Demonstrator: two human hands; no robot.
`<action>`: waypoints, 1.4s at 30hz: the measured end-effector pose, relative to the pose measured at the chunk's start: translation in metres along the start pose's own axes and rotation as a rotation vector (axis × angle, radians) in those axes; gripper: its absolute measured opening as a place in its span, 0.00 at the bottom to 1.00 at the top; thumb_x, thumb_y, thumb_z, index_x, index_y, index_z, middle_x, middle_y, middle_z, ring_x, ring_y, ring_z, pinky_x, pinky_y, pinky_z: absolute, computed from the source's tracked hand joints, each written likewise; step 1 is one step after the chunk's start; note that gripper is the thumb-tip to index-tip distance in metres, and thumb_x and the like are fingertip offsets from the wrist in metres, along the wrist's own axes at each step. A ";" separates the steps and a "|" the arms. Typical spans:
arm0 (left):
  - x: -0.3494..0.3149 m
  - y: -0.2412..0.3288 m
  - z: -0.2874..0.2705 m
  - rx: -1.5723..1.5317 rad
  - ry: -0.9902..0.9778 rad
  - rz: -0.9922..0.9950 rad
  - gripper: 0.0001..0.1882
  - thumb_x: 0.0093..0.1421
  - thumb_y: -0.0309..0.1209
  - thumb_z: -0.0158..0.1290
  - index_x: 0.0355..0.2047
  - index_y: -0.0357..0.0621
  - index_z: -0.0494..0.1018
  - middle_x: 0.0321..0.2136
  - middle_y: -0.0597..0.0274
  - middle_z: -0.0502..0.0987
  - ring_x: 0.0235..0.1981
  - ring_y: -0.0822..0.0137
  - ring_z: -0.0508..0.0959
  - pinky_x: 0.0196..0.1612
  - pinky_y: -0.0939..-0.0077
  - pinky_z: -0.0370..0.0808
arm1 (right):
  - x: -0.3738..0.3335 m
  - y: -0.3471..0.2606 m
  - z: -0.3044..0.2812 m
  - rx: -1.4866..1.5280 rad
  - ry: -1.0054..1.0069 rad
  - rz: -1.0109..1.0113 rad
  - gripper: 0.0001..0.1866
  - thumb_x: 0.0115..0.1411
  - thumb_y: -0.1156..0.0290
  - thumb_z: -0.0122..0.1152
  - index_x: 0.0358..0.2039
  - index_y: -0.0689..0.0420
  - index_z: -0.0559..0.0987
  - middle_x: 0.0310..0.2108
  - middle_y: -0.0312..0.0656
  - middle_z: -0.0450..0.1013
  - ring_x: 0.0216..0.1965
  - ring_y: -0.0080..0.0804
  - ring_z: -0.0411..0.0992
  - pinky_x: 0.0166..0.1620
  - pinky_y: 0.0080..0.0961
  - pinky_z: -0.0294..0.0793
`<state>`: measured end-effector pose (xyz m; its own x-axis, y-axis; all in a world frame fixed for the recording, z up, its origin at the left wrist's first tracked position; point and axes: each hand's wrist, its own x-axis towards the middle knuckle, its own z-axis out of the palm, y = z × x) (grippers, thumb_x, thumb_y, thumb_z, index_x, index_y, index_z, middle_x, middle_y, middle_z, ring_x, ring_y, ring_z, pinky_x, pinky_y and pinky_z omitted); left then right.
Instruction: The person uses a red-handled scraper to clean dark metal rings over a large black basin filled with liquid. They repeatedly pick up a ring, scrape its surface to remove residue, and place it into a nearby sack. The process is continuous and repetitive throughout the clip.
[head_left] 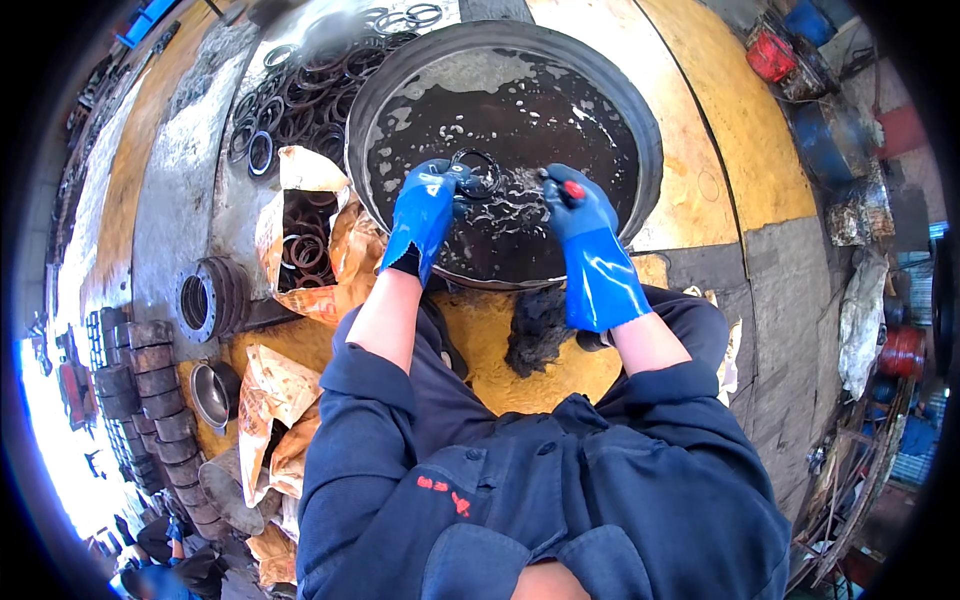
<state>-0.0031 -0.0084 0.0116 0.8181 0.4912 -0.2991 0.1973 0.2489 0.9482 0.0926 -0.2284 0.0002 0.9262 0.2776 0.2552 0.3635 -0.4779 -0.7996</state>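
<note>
Stained yellow-and-grey floor (775, 130) surrounds a tub (648, 150) of dark liquid (480, 115) at 12 o'clock. Over it, the blue-gloved left hand (425, 205) grips a black ring (494, 170) by its 9 o'clock edge. At the ring's 3 o'clock, the right hand (580, 205) is curled; I cannot tell whether it holds anything. Heaped rings (300, 110) lie at the tub's 10 o'clock, an open sack (357, 248) at its 8.

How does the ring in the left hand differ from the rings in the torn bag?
Place: the held ring is in the left hand over the basin; the bag rings lie in the torn bag.
Colour: the held ring looks black; several bag rings look reddish-brown.
Arrangement: the held ring is clear of any heap; the bag rings are piled together.
Shared: both are round with open centres.
</note>
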 end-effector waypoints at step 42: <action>-0.041 0.087 -0.106 0.766 0.299 0.424 0.23 0.67 0.39 0.58 0.55 0.35 0.78 0.44 0.51 0.84 0.46 0.57 0.83 0.52 0.67 0.77 | -0.031 0.035 -0.026 -0.387 -0.192 -0.110 0.15 0.64 0.60 0.67 0.49 0.50 0.86 0.46 0.45 0.84 0.49 0.47 0.82 0.54 0.39 0.81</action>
<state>-0.0766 0.0817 0.0947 0.7509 0.6367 0.1754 0.3037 -0.5687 0.7644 0.0789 -0.2757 -0.0214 0.8578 0.4766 0.1926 0.5035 -0.7036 -0.5014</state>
